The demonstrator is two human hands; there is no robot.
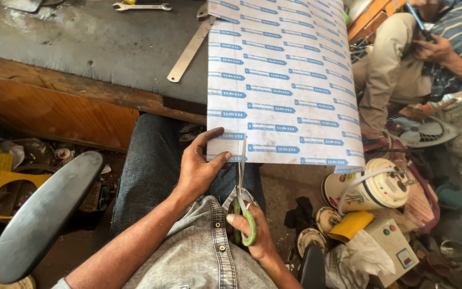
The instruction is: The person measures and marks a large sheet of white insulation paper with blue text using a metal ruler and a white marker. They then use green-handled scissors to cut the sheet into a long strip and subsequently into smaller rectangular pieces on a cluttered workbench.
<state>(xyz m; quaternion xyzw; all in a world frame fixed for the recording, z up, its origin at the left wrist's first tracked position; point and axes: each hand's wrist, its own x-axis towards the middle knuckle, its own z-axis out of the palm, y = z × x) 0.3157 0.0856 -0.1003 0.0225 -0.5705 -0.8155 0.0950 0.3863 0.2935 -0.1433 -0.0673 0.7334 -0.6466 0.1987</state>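
The left hand [199, 168] is pinching the near edge of a big white sheet [284, 91] patterned with blue arrow-shaped labels, thumb on top and fingers curling under, apparently pinning it flat and taut right beside the cutting line. The right hand [252, 235] is closed around the green handles of a pair of scissors [241, 198], fingers through the loops, and the blades are pointing up and biting into the sheet's bottom edge just right of the left thumb. The sheet is draping off the dark table [97, 48] and hanging over the person's denim-clad lap, which is bringing the edge within easy reach of both hands. Up on the table a long steel ruler [191, 51] is lying slantwise with its upper end against the sheet's left edge, and a spanner [141, 6] is resting well beyond it. Down on the floor to the right, a cream drum-shaped appliance [372, 187] is sitting amid clutter; what's inside it I cannot tell. Another person [402, 59] is sitting at upper right.
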